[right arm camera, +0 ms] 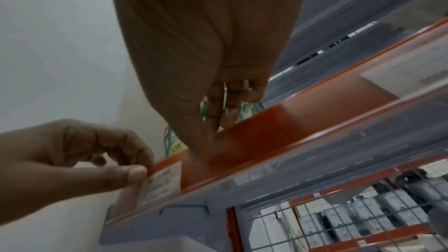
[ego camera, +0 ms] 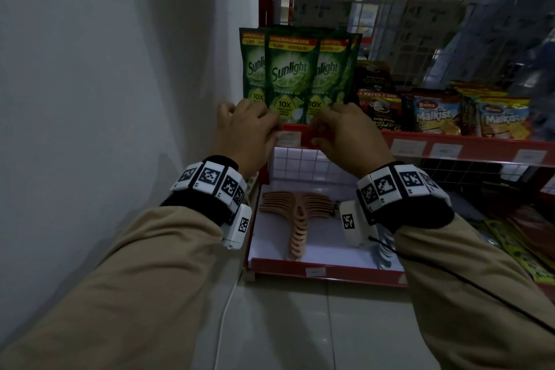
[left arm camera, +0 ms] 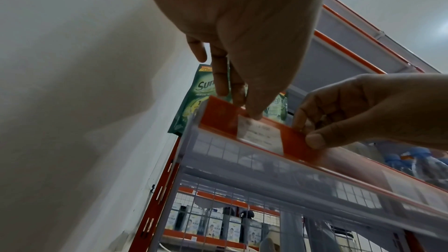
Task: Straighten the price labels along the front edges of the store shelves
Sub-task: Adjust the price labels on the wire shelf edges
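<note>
1. The left hand grasps the red shelf edge strip at its left end; fingers curl over the top and the thumb presses on the left edge of the white price label
2. The right hand pinches the same strip just right of that label, fingers over the top, thumb on the clear front cover
3. The label sits in the strip between the two hands, below the green Sunlight pouches
4. Further right along the strip are more price labels, under the Malkist packs
5. On the lower shelf, nearer and below the hands, lie tan hangers
6. A white wall stands to the left of the rack
</note>
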`<state>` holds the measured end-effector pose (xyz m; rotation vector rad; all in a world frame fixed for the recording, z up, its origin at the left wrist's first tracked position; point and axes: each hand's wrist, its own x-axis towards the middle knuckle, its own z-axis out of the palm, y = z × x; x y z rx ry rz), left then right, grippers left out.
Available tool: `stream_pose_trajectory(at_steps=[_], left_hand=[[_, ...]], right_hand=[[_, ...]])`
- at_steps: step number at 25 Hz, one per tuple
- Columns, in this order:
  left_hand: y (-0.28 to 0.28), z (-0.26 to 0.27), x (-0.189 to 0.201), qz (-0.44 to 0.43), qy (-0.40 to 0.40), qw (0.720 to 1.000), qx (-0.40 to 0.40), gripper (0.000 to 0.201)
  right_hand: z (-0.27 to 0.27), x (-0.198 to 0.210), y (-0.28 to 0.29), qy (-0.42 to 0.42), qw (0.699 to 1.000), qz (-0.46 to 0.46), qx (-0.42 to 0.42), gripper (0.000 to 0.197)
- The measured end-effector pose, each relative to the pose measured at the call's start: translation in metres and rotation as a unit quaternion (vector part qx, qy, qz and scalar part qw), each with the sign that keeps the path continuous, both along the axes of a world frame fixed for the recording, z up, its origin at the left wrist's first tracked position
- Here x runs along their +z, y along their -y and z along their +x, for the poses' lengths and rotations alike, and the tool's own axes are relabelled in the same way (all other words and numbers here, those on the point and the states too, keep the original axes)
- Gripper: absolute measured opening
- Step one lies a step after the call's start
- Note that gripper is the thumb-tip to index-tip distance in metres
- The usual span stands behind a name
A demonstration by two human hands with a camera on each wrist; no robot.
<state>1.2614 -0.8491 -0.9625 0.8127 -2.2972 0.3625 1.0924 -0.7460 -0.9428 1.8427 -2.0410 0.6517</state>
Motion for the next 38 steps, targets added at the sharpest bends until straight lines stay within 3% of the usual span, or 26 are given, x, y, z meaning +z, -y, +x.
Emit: stream_pose_trajectory(at_steps=[4,7,12,20,26,29,32,35,38], left_hand=[[-0.012,-0.017,0.001,-0.008,-0.005,1.0,-0.02,0.022],[-0.03,-0.045,-0.003,-0.011,0.032,0.998,-0.06,0.035],[-0.064,-0.09,-0.015,-0.007,0.05,0.995,-0.092,0.048],[-0.084,-0.121,-0.023,-0.017,0.013,0.997,-0.069,0.049],[-0.085,-0.134,-0.02,0.02,-0.007,0.991,-0.131,0.039],[-0.084,-0.135,-0.02,0.053,-0.043,0.986,-0.154,0.032],[-0.084,-0.137,-0.02,0.096,-0.095,0.976,-0.17,0.033],[-0.083,-0.14,-0.019,0.127,-0.131,0.967,-0.178,0.035],[-0.08,-0.144,-0.017,0.145,-0.163,0.959,-0.184,0.032]], right_hand=[[-0.02,0.001,-0.018,-0.039,0.998,0.014,-0.054,0.029],[-0.043,0.005,-0.037,-0.056,0.994,0.023,-0.096,0.029],[-0.086,0.002,-0.068,-0.012,0.991,-0.003,-0.13,0.026],[-0.106,-0.011,-0.078,-0.007,0.996,-0.045,-0.074,0.023],[-0.113,-0.015,-0.074,-0.049,0.997,-0.024,-0.045,0.016],[-0.116,-0.01,-0.074,0.068,0.996,-0.058,-0.003,0.009],[-0.117,-0.006,-0.077,0.227,0.967,-0.117,0.018,0.003],[-0.117,-0.004,-0.077,0.304,0.938,-0.164,0.033,0.013],[-0.113,-0.005,-0.076,0.371,0.913,-0.148,0.082,0.023]])
